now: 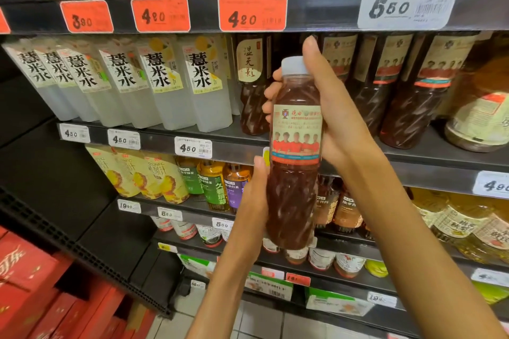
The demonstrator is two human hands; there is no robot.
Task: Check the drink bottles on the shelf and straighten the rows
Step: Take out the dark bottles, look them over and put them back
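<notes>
Both hands are closed on one dark-red drink bottle (296, 151), held upright in front of the shelf (429, 155): its upper part is gripped by the right hand (327, 115), its lower side by the left hand (254, 195).

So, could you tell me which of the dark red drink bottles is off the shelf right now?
The held bottle with the white cap: the right hand grips its upper half, the left hand its lower part. The others stand in their row.
</notes>
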